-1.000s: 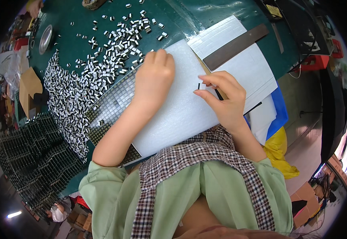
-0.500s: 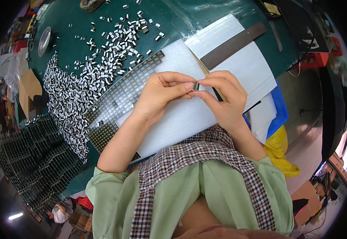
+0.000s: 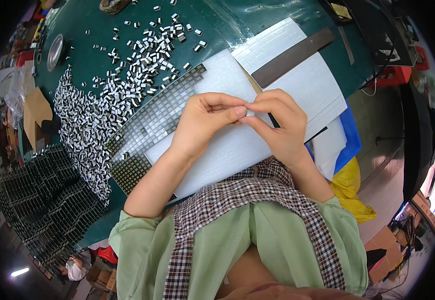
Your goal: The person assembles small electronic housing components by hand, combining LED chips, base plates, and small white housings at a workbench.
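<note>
My left hand (image 3: 201, 119) and my right hand (image 3: 281, 120) meet over a white foam sheet (image 3: 217, 150), thumbs and forefingers pinched together. Between the fingertips is a small electronic component (image 3: 248, 113), of which only a pale sliver shows; the fingers hide the rest. Left of my hands, partly under the foam, lies a circuit board panel (image 3: 152, 119) with a grid of small square units. A loose heap of small black-and-white components (image 3: 90, 120) spreads over the green tabletop beyond it.
A dark flat bar (image 3: 292, 57) lies across white sheets (image 3: 310, 87) at the right. Stacked dark boards (image 3: 52, 200) stand at the far left, near a round metal dish (image 3: 55, 52). A blue tray (image 3: 349, 132) and a yellow bag (image 3: 350, 192) are by my right arm.
Half a second ago the component's dark body and metal pins showed between my fingertips. Now my fingers cover most of it. Both hands have shifted only slightly.
</note>
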Demonstrator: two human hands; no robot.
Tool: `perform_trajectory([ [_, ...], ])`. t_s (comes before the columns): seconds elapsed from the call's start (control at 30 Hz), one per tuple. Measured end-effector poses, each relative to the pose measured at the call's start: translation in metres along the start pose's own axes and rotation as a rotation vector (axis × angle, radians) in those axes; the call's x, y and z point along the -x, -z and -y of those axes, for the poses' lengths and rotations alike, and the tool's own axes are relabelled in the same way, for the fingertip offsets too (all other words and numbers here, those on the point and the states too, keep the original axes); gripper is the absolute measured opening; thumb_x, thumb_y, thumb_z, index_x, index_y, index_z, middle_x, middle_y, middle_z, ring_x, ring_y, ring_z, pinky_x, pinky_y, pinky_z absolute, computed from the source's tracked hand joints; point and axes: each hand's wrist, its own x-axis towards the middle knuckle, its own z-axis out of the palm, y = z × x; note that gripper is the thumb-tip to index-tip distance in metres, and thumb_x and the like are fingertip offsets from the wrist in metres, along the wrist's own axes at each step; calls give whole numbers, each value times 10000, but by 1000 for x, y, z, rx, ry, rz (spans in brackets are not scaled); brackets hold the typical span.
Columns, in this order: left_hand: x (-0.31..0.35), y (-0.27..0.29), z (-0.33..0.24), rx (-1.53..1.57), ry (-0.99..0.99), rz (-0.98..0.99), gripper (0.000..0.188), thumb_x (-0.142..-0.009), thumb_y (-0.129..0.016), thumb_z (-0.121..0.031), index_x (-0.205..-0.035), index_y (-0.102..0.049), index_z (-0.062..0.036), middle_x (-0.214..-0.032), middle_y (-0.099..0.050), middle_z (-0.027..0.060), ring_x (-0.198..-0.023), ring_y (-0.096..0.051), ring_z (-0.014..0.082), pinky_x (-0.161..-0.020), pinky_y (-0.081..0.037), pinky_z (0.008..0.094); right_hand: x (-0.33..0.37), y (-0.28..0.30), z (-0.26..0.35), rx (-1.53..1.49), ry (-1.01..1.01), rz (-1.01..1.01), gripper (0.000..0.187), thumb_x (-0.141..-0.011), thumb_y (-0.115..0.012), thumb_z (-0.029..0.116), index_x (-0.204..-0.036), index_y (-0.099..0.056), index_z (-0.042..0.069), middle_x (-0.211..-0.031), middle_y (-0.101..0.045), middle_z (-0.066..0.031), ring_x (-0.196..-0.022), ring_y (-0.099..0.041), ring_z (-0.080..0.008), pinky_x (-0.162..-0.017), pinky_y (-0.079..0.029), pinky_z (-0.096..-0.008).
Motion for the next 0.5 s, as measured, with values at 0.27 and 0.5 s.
perform_trajectory([
  [0.27, 9, -11, -11, -378, -177, -146, 224, -778, -619, -7, -993, -632, 55, -882, -644, 97, -792, -617, 106, -714, -512, 216, 1, 0, 3, 159, 56, 30, 232, -639, -744, 42, -852, -655, 60, -838, -607, -62, -723, -592, -213, -624, -485, -311],
  [0.5, -4, 23, -25, -1397, -748, -568, 283, -713, -644, -35, -990, -630, 22, -1000, -593, 128, -941, -575, 216, -775, -478, 307, -2, 5, 4, -132, -264, 51, 183, -704, -717, 29, -880, -667, 43, -849, -629, -55, -752, -588, -152, -623, -453, -260],
])
